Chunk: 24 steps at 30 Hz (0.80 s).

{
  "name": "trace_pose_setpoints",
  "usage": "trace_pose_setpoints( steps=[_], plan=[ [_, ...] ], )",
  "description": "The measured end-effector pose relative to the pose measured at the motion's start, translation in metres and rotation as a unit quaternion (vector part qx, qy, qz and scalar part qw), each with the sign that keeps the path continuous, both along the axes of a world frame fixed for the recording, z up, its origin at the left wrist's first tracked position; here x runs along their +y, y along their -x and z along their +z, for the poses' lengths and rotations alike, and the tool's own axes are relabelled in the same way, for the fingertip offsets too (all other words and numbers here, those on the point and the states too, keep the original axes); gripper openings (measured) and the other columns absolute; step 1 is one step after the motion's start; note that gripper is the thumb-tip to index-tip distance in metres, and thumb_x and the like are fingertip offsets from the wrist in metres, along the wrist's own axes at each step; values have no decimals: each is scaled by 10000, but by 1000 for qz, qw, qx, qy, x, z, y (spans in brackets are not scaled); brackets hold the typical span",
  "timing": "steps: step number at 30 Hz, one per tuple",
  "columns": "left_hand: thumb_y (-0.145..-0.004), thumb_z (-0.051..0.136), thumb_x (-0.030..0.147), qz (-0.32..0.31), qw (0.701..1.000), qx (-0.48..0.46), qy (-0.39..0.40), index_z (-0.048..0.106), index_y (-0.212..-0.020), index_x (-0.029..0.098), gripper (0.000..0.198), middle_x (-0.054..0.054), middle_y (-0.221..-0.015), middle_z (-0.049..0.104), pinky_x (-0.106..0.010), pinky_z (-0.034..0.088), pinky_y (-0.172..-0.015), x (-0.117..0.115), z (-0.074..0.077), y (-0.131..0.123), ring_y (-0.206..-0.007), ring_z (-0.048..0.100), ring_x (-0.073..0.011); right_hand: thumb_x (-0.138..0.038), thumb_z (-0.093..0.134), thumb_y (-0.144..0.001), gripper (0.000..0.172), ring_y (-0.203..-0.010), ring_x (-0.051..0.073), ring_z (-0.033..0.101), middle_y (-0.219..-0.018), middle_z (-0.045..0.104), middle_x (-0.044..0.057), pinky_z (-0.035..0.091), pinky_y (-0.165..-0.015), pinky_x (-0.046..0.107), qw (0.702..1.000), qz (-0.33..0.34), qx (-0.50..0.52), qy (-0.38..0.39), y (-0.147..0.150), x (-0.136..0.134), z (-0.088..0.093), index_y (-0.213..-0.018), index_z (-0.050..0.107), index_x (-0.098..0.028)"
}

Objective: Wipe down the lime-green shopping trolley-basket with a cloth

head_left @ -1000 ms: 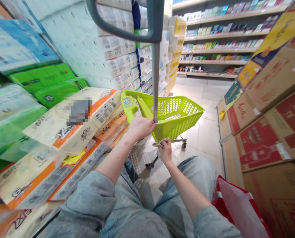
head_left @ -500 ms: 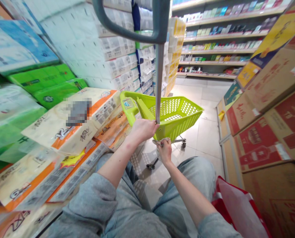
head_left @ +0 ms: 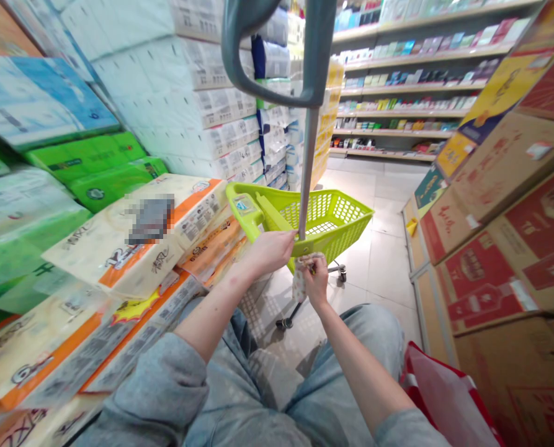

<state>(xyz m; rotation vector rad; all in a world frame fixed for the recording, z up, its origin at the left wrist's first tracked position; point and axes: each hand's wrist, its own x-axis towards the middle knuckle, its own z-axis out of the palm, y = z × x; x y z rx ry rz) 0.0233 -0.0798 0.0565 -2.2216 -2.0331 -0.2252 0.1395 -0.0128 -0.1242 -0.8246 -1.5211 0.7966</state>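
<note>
in an aisle, wrapped packs (head_left: 134, 81) rise on the left and cardboard cartons (head_left: 486, 267) on the right. between them, a lime-green basket cart (head_left: 344, 239) stands on the tiled floor (head_left: 391, 254), its grey pole (head_left: 306, 161) reaching up to a looped handle (head_left: 277, 96). a person's left hand (head_left: 271, 251) rests on the near corner, against the pole's foot; its fingertips are hidden, so whether that grip is closed cannot be told. the right hand (head_left: 317, 279) grips a speckled cloth (head_left: 299, 284), bunched just below the rim, one end dangling. with a wheel (head_left: 284, 323) underneath, a hard push on the cloth without steady counterhold could roll or swivel the cart; pinched too loosely, the cloth could slip.
</note>
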Motion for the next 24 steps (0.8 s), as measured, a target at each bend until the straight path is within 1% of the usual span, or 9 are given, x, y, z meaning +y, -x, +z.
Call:
trace_pose_setpoints(
  steps=[2, 4, 6, 8, 11, 14, 18, 20, 24],
  plan=[
    [-909, 305, 249, -26, 1000, -17, 5, 560, -1201, 196, 392, -61, -1095, 677, -305, 428, -908, 2, 3, 11, -994, 618, -164, -273, 573, -762, 92, -796, 158, 493, -853, 492, 11, 409, -726, 280, 1000, 13, 3, -10, -1, 3, 9, -732, 520, -204],
    [-902, 303, 249, -6, 1000, -16, -1, 619, -1124, 214, 388, -35, -1004, 706, -332, 393, -958, 4, 4, 19, -941, 628, -157, -296, 600, -750, 109, -820, 164, 504, -868, 504, 16, 415, -739, 284, 1000, 15, 4, -19, -1, 6, 18, -740, 538, -206],
    [-892, 307, 264, 37, 999, -7, -4, 671, -1005, 213, 385, -35, -898, 720, -330, 410, -913, 6, 3, 22, -869, 637, -165, -319, 629, -734, 138, -840, 168, 515, -883, 518, 20, 420, -748, 288, 999, 21, 11, -21, -1, 9, 24, -737, 552, -205],
    [-889, 310, 286, 61, 998, -4, -7, 688, -931, 214, 388, -42, -820, 717, -314, 427, -835, 6, 1, 20, -804, 639, -173, -345, 634, -735, 161, -837, 167, 525, -881, 532, 20, 424, -743, 289, 999, 28, 33, -11, -2, 12, 27, -738, 565, -200],
    [-899, 299, 308, 48, 999, -10, -19, 686, -929, 224, 397, -35, -740, 705, -311, 416, -792, 6, -2, 13, -714, 632, -167, -386, 615, -752, 202, -779, 155, 532, -834, 550, 11, 426, -710, 280, 996, 23, 79, 25, -6, 16, 27, -737, 576, -188],
    [-905, 294, 310, 38, 999, -11, -30, 678, -947, 220, 396, -39, -734, 702, -310, 407, -772, 8, -5, 6, -692, 628, -164, -415, 624, -740, 240, -744, 145, 532, -799, 566, 5, 428, -687, 268, 992, 27, 108, 61, -10, 18, 29, -734, 575, -181],
    [-909, 302, 307, 30, 999, -7, -40, 664, -964, 220, 376, -36, -744, 702, -308, 400, -761, 11, -8, 0, -700, 633, -164, -435, 623, -742, 267, -662, 124, 513, -720, 549, -23, 422, -628, 243, 981, 29, 154, 111, -10, 12, 41, -757, 539, -181],
    [-911, 302, 306, 32, 998, -2, -47, 657, -965, 221, 370, -36, -742, 702, -312, 399, -755, 11, -9, -2, -704, 637, -170, -439, 615, -754, 269, -651, 120, 503, -700, 536, -31, 418, -624, 238, 982, 9, 154, 111, -7, 4, 51, -759, 531, -184],
    [-904, 309, 297, 48, 998, 15, -45, 647, -941, 201, 353, -49, -732, 697, -317, 394, -735, 10, -9, -6, -710, 642, -180, -442, 610, -770, 256, -712, 133, 503, -748, 532, -22, 416, -691, 257, 992, -18, 113, 61, 2, -9, 72, -777, 547, -194]
  ],
)
